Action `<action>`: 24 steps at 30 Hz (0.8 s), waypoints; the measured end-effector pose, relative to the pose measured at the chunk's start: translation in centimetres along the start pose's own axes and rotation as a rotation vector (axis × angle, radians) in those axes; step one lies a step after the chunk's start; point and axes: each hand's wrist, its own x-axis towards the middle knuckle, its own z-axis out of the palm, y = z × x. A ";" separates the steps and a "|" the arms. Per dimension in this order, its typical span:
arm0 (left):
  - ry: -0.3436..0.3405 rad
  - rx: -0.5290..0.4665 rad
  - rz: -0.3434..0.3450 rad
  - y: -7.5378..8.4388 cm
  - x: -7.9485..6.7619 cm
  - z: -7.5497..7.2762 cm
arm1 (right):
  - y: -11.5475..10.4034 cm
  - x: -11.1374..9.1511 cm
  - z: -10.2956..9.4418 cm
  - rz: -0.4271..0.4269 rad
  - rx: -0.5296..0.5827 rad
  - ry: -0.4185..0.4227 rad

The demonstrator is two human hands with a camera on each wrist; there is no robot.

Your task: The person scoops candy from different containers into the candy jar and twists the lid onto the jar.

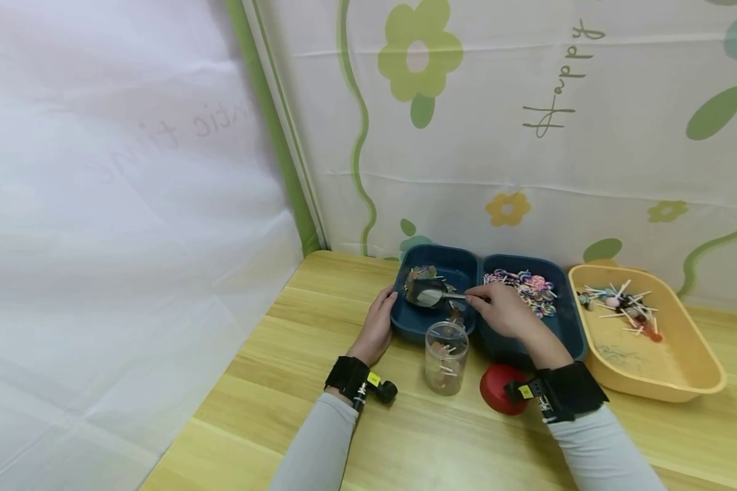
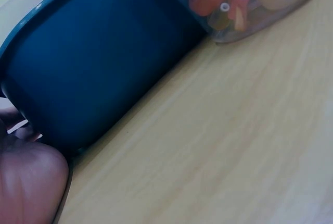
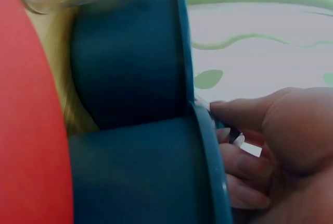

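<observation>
My left hand (image 1: 377, 326) rests against the left side of a dark blue bin (image 1: 414, 332), fingertips right at its rim. My right hand (image 1: 505, 310) grips the handle of a scoop (image 1: 428, 294) with a dark see-through bowl. The scoop's bowl lies over lollipops (image 1: 426, 273) inside this bin. In front of the bin, a clear plastic jar (image 1: 447, 361) stands upright without a lid, partly filled with lollipops. A round red lid (image 1: 502, 390) lies to the jar's right, under my right wrist. Much of my left hand is cut off in the left wrist view.
A second dark blue bin (image 1: 568, 300) with colourful swirl lollipops (image 1: 534, 290) adjoins the first on the right. Beyond it stands a yellow tray (image 1: 688, 341) with more lollipops (image 1: 629, 310). A printed curtain (image 1: 467, 157) hangs behind the wooden table (image 1: 319, 293).
</observation>
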 end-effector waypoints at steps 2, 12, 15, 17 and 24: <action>-0.003 0.002 0.003 0.0 0.0 0.0 | 0.1 0.0 -0.2 -0.006 0.012 -0.001; 0.000 0.006 0.001 0.0 0.0 0.0 | 0.0 -0.1 0.0 0.062 -0.026 0.088; 0.005 0.004 0.001 0.1 0.0 0.1 | 0.0 0.0 0.3 0.066 -0.050 0.102; 0.009 0.006 -0.001 0.1 0.0 0.1 | 0.0 0.0 0.5 0.056 -0.052 0.090; 0.011 0.003 0.000 0.1 0.0 0.0 | 0.6 0.0 -0.1 -0.053 0.071 0.007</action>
